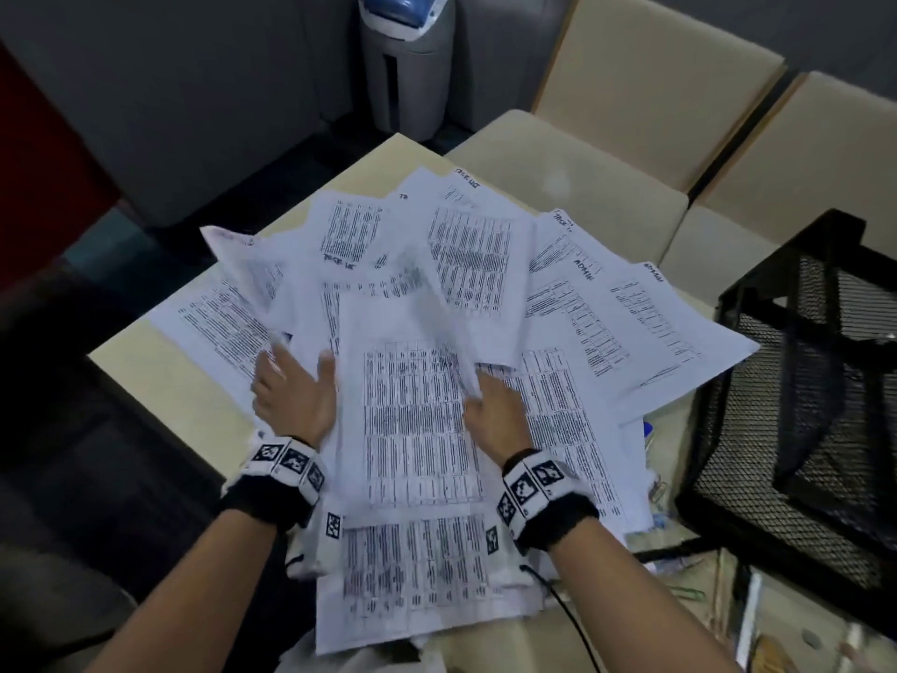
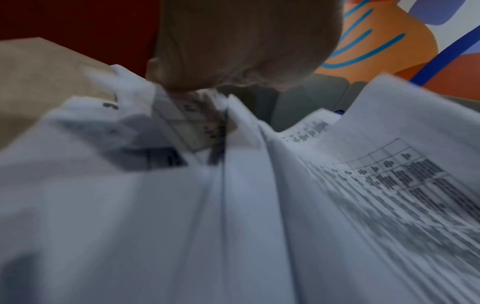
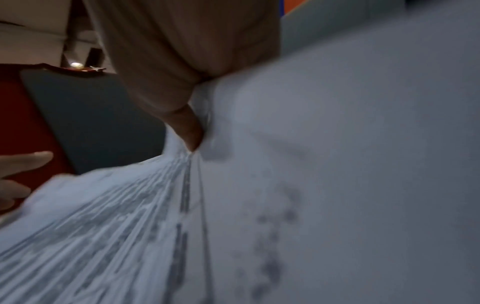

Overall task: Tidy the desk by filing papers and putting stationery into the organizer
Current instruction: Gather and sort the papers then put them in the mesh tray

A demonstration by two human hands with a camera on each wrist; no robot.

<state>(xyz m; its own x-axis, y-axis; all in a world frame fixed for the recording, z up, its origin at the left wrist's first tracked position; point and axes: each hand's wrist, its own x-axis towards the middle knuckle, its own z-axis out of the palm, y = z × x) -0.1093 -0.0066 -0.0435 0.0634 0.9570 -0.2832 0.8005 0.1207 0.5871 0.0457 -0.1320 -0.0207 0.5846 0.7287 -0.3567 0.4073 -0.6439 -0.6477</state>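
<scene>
Gathering loose white printed paper sheets (image 1: 417, 420) on the beige worktop (image 1: 160, 376), the left hand (image 1: 296, 391) presses flat-fingered at the pile's left edge; the right hand (image 1: 495, 415) pinches a lifted, blurred sheet. Fanned sheets farther out could slide off. Stationery stays mostly buried beside the black wire-mesh organizer (image 1: 796, 405).

**Paper covers most of the desk; mesh organizer crowds the right**

Fanned printed sheets (image 1: 466, 284) blanket the desk (image 1: 145, 361), leaving bare strips along its left edge and far corner. The black mesh organizer (image 1: 801, 405) stands close against the right side, with small stationery (image 1: 655, 483) wedged between it and the sheets. Cream chairs (image 1: 606, 138) border the far side.
</scene>
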